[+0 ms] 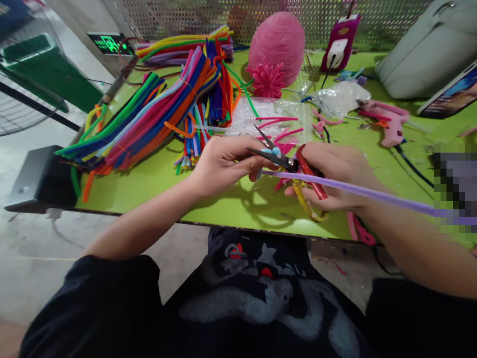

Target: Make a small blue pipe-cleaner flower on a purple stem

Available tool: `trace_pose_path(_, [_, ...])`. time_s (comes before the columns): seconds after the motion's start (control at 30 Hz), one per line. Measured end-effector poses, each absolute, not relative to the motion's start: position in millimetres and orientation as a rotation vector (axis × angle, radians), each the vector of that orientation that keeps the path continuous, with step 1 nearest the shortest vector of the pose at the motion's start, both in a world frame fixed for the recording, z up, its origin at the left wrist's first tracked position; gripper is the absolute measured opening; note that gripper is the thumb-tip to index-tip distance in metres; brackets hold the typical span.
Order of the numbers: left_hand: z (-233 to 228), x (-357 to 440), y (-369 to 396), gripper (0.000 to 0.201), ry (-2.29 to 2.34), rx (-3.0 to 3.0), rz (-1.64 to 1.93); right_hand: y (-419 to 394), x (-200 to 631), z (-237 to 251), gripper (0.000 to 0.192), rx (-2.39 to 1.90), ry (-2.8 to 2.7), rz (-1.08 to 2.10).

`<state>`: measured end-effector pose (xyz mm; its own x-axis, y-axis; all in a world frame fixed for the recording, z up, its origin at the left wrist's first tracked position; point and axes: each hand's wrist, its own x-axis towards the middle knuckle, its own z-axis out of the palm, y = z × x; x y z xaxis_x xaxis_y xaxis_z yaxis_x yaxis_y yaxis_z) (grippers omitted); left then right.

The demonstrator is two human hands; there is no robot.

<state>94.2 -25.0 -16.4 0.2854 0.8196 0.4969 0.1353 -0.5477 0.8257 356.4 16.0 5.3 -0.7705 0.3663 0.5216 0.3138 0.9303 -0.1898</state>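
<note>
My right hand (328, 171) is closed round the red and yellow handles of a pair of scissors (290, 163), whose dark blades stand apart and point left. With pinched fingers, my left hand (234, 164) holds a small light-blue fuzzy piece (274, 151) right at the blades. A long purple pipe cleaner (343, 186) runs from my left fingertips rightward across my right hand and forearm. Whether the purple one is joined to the light-blue piece I cannot tell. Behind the hands, several short pink pipe cleaners (278, 119) lie on a clear plastic bag (242, 112).
Bundles of coloured pipe cleaners (156, 119) cover the table's left side. A pink fuzzy dome (278, 42) with a pink flower (267, 79) stands at the back. A pink glue gun (389, 122) with a cord lies right, near a purple power strip (341, 42). The green table's front edge (238, 227) is near my body.
</note>
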Motion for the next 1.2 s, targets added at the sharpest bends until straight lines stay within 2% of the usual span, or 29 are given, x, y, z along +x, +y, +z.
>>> trace_pose_path(0.23, [-12.3,96.4,-27.1,0.034,0.916,1.771,1.298,17.1,361.0,8.6,0.026,-0.438,-2.506,0.115])
trace_pose_path(0.5, [-8.6,99.8,-27.9,0.025,0.852,1.737,1.343,16.4,370.0,5.7,0.033,-0.435,-2.553,0.060])
trace_pose_path(0.7, [-4.0,106.5,-27.3,0.034,0.858,1.692,1.378,14.6,367.9,5.1,0.033,-0.434,-2.522,0.044])
trace_pose_path(0.87, [-6.5,108.4,-26.3,0.033,0.810,1.643,1.379,13.2,366.9,4.5,0.037,-0.418,-2.492,0.034])
trace_pose_path(1.0, [-10.6,107.2,-24.0,0.043,0.841,1.628,1.353,11.4,369.0,2.6,0.034,-0.440,-2.494,-0.008])
trace_pose_path(1.2, [-13.9,104.9,-21.4,0.042,0.873,1.629,1.330,11.1,366.4,-2.1,0.032,-0.445,-2.461,-0.130])
